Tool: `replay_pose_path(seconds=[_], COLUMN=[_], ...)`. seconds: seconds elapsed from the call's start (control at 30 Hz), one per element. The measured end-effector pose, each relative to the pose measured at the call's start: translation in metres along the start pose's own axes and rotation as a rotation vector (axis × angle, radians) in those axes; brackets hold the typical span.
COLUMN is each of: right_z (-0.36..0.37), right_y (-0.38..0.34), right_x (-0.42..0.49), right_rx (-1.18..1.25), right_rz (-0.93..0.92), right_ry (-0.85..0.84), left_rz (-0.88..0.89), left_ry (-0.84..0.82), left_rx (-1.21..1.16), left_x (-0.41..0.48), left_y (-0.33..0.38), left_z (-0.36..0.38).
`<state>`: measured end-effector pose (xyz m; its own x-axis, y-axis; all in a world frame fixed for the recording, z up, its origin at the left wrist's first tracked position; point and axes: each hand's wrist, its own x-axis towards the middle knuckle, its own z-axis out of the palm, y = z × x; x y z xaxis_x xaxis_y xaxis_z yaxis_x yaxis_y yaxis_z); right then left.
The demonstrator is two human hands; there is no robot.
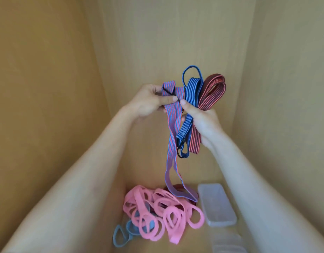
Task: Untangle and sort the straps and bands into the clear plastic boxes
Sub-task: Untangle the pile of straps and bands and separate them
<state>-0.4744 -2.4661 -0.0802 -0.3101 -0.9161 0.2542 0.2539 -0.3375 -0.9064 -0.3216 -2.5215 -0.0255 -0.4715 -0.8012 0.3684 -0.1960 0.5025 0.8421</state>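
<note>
Straps in L hand, R hand; lower box blurred.

I see ribbed woven elastic straps, matt pink bands at bottom centre, a frosted plastic box, and smooth matt wood panels.

Both hands grip striped straps – pink bands below, beside clear box.
</note>
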Motion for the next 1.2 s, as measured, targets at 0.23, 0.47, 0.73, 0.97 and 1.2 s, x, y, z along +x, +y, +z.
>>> replay_pose_path(seconds=[0.23,0.47,0.73,0.97,1.2], right_z=[-0.007,-0.009,-0.005,0.001,0.006], right_y=[0.008,-0.004,-0.008,0.001,-0.003], right_x=[0.003,-0.004,-0.01,-0.01,-0.011], right_rx=[-0.113,-0.147,-0.383,-0.379,-0.212], right_rz=[-0.025,-0.081,-0.098,-0.048,0.001], right_ry=[0.04,0.011,-0.105,-0.04,0.047], left_rz=[-0.055,-0.006,0.037,-0.078,-0.159], left_ry=[-0.011,-0.026,-0.013,-0.146,-0.167], left_rx=[-0.094,-0.112,-0.178,-0.179,-0.357], left_x=[-0.005,-0.009,-0.004,-0.015,-0.037], left_y=[-0.012,-0.01,-0.008,-0.005,-0.043], left_z=[0.011,0.016,0.025,0.031,0.034])
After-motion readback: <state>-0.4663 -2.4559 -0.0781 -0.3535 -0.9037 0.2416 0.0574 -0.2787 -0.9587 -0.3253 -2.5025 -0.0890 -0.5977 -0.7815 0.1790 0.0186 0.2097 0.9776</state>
